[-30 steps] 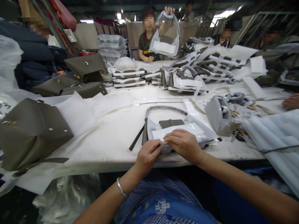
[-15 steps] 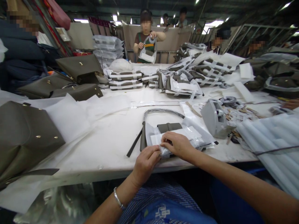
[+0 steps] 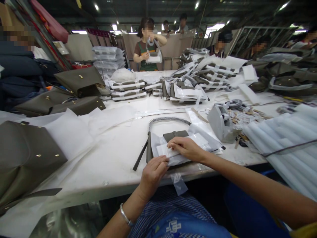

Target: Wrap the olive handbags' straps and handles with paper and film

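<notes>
An olive-grey handbag (image 3: 175,133) lies on the white table just in front of me. White wrapping sheet (image 3: 162,150) and translucent film cover much of its body, and its arched handle is sleeved in clear plastic. My left hand (image 3: 155,170) grips the wrapped lower edge, fingers together. Over the middle of the white wrapping is my right hand (image 3: 187,147), its fingers curled into a pinch; what they hold, if anything, is hidden. A piece of clear film (image 3: 179,183) hangs off the table's front edge below the bag.
A grey tape dispenser (image 3: 221,122) stands right of the bag, beside scattered small tags. Foam sheets (image 3: 284,142) lie at far right. Unwrapped olive bags (image 3: 27,158) sit left near white paper (image 3: 79,125). Wrapped bags (image 3: 128,89) are stacked behind; a co-worker (image 3: 148,46) handles one across the table.
The clear film now hangs over the table's front edge. My right hand has moved slightly up from my left, fingers more curled. The camera view has shifted a little.
</notes>
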{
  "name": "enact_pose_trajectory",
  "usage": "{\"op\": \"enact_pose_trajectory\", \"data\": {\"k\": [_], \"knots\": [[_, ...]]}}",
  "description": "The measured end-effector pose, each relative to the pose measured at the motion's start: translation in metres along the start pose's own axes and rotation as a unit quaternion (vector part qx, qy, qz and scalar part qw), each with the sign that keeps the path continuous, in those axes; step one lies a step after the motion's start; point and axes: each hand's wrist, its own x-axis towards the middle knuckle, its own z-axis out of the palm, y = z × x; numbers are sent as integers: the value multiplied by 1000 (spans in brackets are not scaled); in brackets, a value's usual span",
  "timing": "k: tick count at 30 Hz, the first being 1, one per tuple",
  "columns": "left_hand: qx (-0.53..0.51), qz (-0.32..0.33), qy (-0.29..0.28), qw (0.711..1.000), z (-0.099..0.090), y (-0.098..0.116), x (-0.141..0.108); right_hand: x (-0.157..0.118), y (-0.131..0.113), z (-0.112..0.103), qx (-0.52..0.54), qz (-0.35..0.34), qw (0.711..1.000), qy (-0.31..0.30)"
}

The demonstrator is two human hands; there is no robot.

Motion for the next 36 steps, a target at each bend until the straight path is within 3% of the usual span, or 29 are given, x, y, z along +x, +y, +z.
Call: {"op": "enact_pose_trajectory", "data": {"k": [2, 4, 7, 9, 11, 16, 25, 30, 36], "knots": [[-3, -5, -1, 1000, -1, 1, 0, -21, -3, -9, 30, -66, 996, 55], [-5, -8, -4, 1000, -1, 1, 0, -52, -6, -12, -5, -146, 986, 83], [-14, -18, -17, 1000, -2, 1, 0, -99, -5, 0, -128, -257, 958, 25], [-16, -22, -22, 999, -3, 1, 0, -120, 0, 15, -217, -275, 936, -24], [-14, -19, -20, 1000, -3, 1, -1, -128, 7, 32, -271, -262, 926, -25], [-1, -14, -16, 1000, -4, 3, -1, -112, 9, 51, -245, -286, 924, 73], [13, -9, -17, 1000, -2, 2, -2, -97, -20, 37, -174, -213, 955, 113], [23, 4, -14, 1000, -2, 2, 1, -78, -28, 20, -233, -265, 929, 109], [18, 9, -7, 1000, -2, 3, 1, -48, -18, 9, -273, -321, 902, 94]]}}
